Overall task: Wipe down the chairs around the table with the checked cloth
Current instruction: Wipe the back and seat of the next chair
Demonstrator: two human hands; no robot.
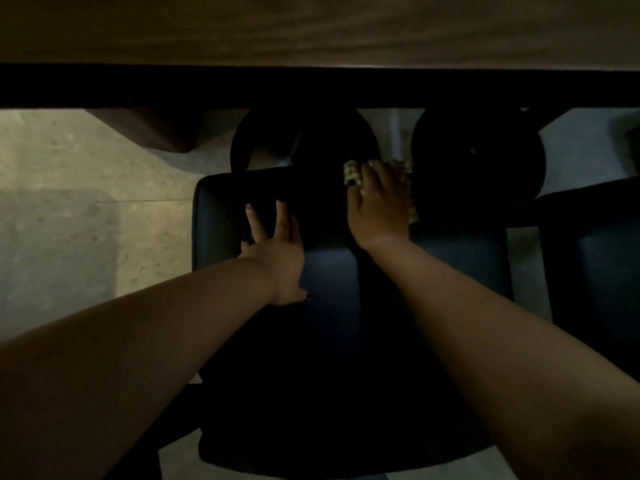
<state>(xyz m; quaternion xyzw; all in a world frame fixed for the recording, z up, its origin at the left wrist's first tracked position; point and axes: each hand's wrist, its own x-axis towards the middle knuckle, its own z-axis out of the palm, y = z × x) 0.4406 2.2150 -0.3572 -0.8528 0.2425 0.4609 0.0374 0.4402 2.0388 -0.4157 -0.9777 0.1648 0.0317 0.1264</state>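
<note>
the scene is lying in dim light, seen from above. the right hand point(379, 206) is pressing down on the checked cloth point(351, 172) at the far edge of the dark blue chair point(460, 258) seat, close to the table point(311, 26). its fingers are lying bent over the bunched fabric, close together, and the cloth is showing as pale yellow-green patches past the fingertips and along the outer side of the hand (whether the thumb is tucking under the cloth, i cannot tell).

the left hand point(273, 247) is resting flat on the same seat, nearer the left edge, with its fingers straight and spread apart, pointing toward the table and holding nothing. both forearms are reaching in from the bottom of the view.

beyond the seat, two round black bases point(478, 154) are sitting on the pale speckled floor point(69, 220) under the table's dark edge. a second chair point(595, 244) is standing just beside the first, on the right, with a narrow strip of floor showing between them.
</note>
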